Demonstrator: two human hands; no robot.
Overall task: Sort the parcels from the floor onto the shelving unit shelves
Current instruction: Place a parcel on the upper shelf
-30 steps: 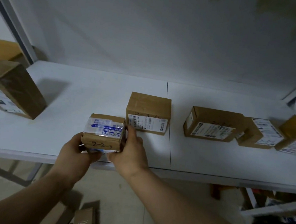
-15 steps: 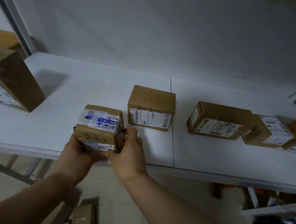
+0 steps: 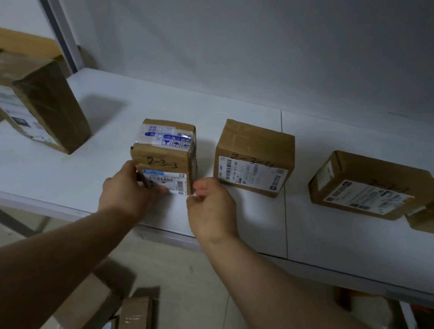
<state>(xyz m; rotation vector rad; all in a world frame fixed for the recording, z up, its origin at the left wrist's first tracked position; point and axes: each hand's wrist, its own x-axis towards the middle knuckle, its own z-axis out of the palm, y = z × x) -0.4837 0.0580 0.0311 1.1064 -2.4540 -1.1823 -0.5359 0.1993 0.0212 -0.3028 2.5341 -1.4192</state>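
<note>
1. We saw the white shelf [image 3: 214,112] carrying a row of cardboard boxes.
2. The box marked 2-3-3 [image 3: 164,155] rested on it, left of the box marked 2-3-4 [image 3: 253,158].
3. Our left hand [image 3: 126,191] gripped its lower left corner.
4. Our right hand [image 3: 211,210], loosely curled, touched its lower right corner without grasping.

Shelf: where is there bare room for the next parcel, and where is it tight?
The widest bare patch of the shelf lies between the tall box at far left and the 2-3-3 parcel. A smaller patch sits between the 2-3-4 box and the flat box. The far right is crowded, with boxes touching.
</note>
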